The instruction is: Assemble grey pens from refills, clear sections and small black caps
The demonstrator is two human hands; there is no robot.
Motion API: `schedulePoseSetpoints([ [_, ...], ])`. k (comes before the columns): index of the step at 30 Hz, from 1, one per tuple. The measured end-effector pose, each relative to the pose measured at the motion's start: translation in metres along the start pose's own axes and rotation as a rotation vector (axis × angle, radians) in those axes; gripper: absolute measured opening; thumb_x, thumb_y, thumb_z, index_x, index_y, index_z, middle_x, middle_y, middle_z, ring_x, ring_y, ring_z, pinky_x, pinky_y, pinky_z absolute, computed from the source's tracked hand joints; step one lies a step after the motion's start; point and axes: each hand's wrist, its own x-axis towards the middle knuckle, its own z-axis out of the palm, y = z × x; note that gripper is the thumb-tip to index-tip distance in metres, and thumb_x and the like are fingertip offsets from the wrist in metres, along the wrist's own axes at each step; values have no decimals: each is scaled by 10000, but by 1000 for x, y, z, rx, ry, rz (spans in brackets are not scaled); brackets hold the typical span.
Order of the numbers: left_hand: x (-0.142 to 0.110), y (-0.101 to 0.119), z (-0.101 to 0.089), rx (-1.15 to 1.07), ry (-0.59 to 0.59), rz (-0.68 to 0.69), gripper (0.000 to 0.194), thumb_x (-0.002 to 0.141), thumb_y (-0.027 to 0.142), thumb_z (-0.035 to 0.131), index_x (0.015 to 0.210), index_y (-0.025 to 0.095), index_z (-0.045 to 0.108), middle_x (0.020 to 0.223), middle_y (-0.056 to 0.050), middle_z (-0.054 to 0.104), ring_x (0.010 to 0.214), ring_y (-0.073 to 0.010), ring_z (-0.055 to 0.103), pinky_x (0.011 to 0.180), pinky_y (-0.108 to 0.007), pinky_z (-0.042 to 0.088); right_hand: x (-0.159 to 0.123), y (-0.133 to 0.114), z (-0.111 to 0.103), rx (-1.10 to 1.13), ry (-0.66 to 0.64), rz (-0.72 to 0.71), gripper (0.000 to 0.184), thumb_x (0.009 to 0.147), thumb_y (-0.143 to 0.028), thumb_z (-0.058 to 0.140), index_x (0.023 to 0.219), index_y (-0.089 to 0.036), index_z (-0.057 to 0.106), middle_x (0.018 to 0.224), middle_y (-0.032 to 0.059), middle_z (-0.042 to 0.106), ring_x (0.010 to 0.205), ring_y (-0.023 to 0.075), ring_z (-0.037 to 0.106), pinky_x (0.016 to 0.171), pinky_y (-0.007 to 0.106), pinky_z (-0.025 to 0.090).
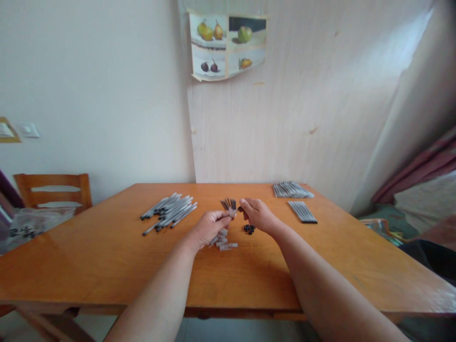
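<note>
My left hand (209,228) is closed, thumb and fingers pinched on a small translucent pen cap (231,213) above the table. Close on its right, my right hand (259,215) pinches a small black piece (240,209), which points toward the cap; whether the two touch I cannot tell. Several translucent caps (228,246) lie below my left hand, partly covered by it. Under my right hand is a little heap of black plugs (249,229). Just beyond both hands, thin dark pointed sticks (227,203), perhaps pen refills, lie fanned out.
A loose pile of grey pens with black ends (171,211) lies left on the wooden table (142,270). A neat row of pens (302,212) and a bundle of pens (292,190) lie at the right. A chair (53,190) stands beyond the left edge.
</note>
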Motion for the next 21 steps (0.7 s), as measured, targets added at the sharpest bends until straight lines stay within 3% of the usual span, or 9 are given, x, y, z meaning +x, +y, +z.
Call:
schedulePoseSetpoints([
  [4, 0, -1, -1, -46, -8, -11, 463, 755, 507, 692, 1007, 118, 685, 753, -34, 606, 611, -109, 540, 548, -227, 416, -4, -9, -3, 152, -42, 12, 353, 950, -456, 399, 749, -198, 533, 677, -5, 601, 510, 96, 548, 505, 212, 420],
  [8, 0, -3, -1, -59, -23, -18, 466, 762, 514, 685, 1012, 121, 686, 758, -37, 611, 606, -104, 528, 543, -223, 405, -5, -9, -1, 100, -21, 39, 274, 909, -408, 487, 737, -201, 533, 657, -9, 608, 506, 96, 551, 480, 205, 405],
  [16, 2, -4, 1, -40, -19, 68, 459, 705, 512, 743, 978, 145, 705, 810, -41, 635, 648, -106, 515, 571, -225, 388, 0, 4, 8, -86, 78, 16, 348, 911, -449, 465, 686, -198, 554, 570, -10, 586, 484, 99, 502, 465, 208, 327],
  [21, 0, -3, 0, -47, -33, 3, 599, 763, 655, 607, 1015, 120, 701, 753, -59, 623, 658, -132, 551, 587, -243, 402, 0, 2, 6, -63, 135, 30, 382, 911, -474, 450, 655, -202, 530, 538, -20, 551, 472, 99, 492, 459, 210, 323],
])
